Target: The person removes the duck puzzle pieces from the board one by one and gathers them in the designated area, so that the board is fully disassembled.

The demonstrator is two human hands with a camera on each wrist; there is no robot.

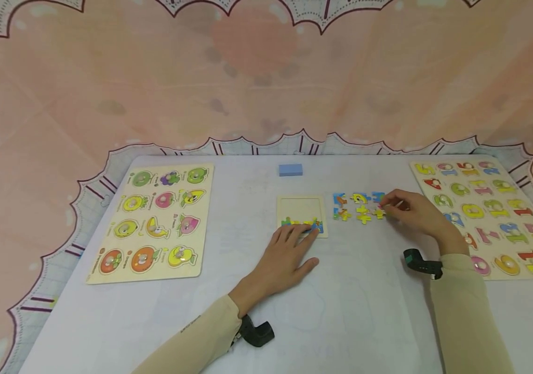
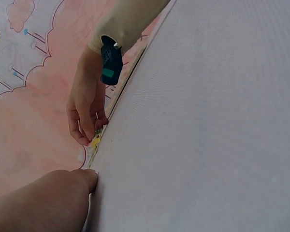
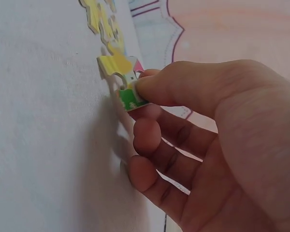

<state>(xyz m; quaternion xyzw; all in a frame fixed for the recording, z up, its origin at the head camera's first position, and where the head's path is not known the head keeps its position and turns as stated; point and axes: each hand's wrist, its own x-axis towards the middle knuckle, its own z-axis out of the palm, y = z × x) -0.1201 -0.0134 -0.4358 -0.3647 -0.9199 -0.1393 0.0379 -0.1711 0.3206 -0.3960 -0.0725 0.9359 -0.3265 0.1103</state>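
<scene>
Two hands — left [image 1: 285, 257] flat, right [image 1: 411, 210] pinching one puzzle piece [image 3: 123, 79].

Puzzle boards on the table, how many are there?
3. The fruit board lies at the left, the number board at the right, and the small jigsaw tray in the middle, under the left hand's fingertips. None seems hidden.

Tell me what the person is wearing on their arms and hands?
Both arms wear long cream-beige sleeves. The left sleeve has a small line of dark print near its cuff. A black camera is strapped at each wrist, left and right. The left hand and right hand are bare.
</scene>
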